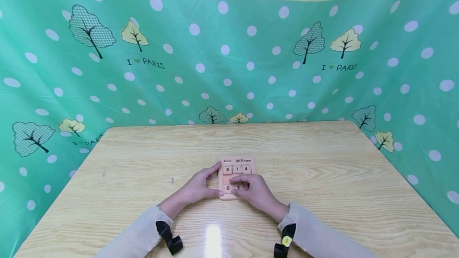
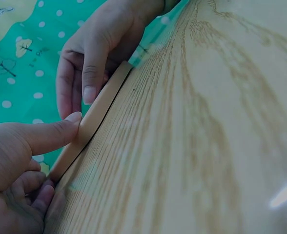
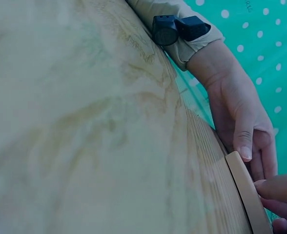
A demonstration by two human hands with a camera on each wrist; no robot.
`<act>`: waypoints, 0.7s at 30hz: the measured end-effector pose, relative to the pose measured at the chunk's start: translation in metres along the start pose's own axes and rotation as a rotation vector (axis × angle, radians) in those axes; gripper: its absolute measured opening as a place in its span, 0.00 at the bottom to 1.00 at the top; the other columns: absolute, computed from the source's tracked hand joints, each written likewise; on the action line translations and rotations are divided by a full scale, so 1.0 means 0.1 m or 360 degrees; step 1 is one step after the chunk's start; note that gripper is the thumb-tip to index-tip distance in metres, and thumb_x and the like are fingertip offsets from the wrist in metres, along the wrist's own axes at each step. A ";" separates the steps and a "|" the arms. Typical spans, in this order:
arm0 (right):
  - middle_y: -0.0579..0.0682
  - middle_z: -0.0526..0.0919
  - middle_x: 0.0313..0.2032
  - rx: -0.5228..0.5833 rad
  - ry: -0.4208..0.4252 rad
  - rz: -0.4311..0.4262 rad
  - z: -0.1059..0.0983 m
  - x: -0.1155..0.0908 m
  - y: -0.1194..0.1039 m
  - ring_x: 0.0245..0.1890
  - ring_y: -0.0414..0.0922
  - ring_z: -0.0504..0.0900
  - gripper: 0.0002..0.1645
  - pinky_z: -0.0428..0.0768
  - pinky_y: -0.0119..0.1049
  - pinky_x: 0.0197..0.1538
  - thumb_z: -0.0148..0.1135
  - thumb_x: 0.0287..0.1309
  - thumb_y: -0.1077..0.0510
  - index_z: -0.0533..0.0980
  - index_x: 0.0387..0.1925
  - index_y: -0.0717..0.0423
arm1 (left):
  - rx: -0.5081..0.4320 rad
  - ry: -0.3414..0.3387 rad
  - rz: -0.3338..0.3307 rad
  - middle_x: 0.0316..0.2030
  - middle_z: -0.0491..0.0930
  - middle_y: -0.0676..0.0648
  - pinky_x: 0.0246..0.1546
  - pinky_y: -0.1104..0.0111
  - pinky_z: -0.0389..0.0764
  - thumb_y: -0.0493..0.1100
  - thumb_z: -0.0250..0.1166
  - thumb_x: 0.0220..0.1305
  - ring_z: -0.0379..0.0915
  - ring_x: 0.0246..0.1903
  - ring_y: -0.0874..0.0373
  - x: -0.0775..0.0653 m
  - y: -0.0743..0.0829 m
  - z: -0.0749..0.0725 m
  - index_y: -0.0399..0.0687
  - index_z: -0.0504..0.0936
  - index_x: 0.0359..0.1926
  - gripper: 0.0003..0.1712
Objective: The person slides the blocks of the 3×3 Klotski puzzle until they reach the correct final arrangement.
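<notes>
A peach-coloured number slide puzzle (image 1: 237,169) lies flat on the table, with tiles 8, 7 and 4 along its top row. Tiles 6 and 3 show in the bottom row, and a gap is visible at the left of the middle row. My left hand (image 1: 195,188) holds the puzzle's left side, thumb by the lower corner and a finger near the upper one. Over its lower right part reaches my right hand (image 1: 258,194), index finger at the middle row and thumb near the bottom tiles. That hand hides the remaining tiles. The left wrist view shows the puzzle's edge (image 2: 92,119) side-on.
Around the puzzle spreads a light wood-grain table (image 1: 143,154). A green dotted curtain (image 1: 236,79) with printed trees hangs behind and at both sides. Black wrist straps (image 1: 166,234) sit over the pale sleeves (image 1: 319,230). Light glares off the table's front.
</notes>
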State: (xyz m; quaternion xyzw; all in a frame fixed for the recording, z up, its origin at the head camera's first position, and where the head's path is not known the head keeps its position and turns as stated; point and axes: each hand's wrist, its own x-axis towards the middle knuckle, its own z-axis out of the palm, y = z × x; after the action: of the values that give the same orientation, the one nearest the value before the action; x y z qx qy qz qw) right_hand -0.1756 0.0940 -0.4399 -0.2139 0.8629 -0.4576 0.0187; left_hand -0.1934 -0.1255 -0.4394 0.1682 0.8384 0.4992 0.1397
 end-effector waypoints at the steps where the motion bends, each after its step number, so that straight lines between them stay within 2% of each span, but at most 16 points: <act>1: 0.44 0.81 0.29 -0.0003 0.0000 0.0002 0.00 0.00 0.00 0.20 0.35 0.68 0.15 0.69 0.27 0.23 0.70 0.48 0.61 0.83 0.42 0.55 | -0.0001 0.0001 0.0000 0.70 0.56 0.42 0.65 0.50 0.59 0.45 0.75 0.47 0.59 0.63 0.38 0.00 0.00 0.00 0.48 0.54 0.72 0.55; 5: 0.47 0.84 0.37 -0.0003 0.0007 -0.0011 0.01 0.01 -0.03 0.21 0.35 0.69 0.15 0.71 0.28 0.26 0.70 0.48 0.62 0.83 0.41 0.56 | 0.0016 0.0006 0.0013 0.70 0.56 0.42 0.66 0.50 0.59 0.46 0.75 0.47 0.59 0.63 0.38 -0.01 0.01 -0.01 0.47 0.54 0.72 0.55; 11: 0.50 0.85 0.40 -0.0017 0.0014 -0.0036 0.01 0.05 -0.06 0.17 0.34 0.67 0.14 0.70 0.27 0.22 0.69 0.48 0.63 0.83 0.41 0.58 | 0.0023 0.0007 0.0031 0.70 0.55 0.42 0.66 0.50 0.58 0.45 0.75 0.46 0.59 0.63 0.38 -0.02 0.02 -0.01 0.46 0.54 0.72 0.55; 15: 0.51 0.85 0.40 -0.0012 0.0026 -0.0053 0.00 0.08 -0.07 0.17 0.34 0.67 0.15 0.70 0.27 0.20 0.69 0.48 0.64 0.82 0.41 0.59 | 0.0024 0.0006 0.0028 0.70 0.55 0.42 0.66 0.50 0.58 0.45 0.75 0.47 0.59 0.63 0.38 -0.02 0.02 -0.01 0.47 0.54 0.72 0.55; 21: 0.48 0.84 0.35 -0.0044 0.0065 -0.0041 0.00 0.14 -0.06 0.18 0.35 0.66 0.16 0.69 0.27 0.21 0.70 0.47 0.65 0.83 0.41 0.58 | 0.0036 0.0005 0.0039 0.70 0.56 0.42 0.66 0.51 0.58 0.45 0.75 0.47 0.59 0.63 0.38 -0.01 0.00 -0.01 0.47 0.54 0.72 0.55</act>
State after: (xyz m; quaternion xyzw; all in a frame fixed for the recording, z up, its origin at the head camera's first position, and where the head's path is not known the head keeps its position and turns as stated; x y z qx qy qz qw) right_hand -0.1862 0.0859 -0.4328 -0.2159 0.8665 -0.4499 -0.0078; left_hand -0.1923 -0.1267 -0.4393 0.1792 0.8421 0.4917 0.1302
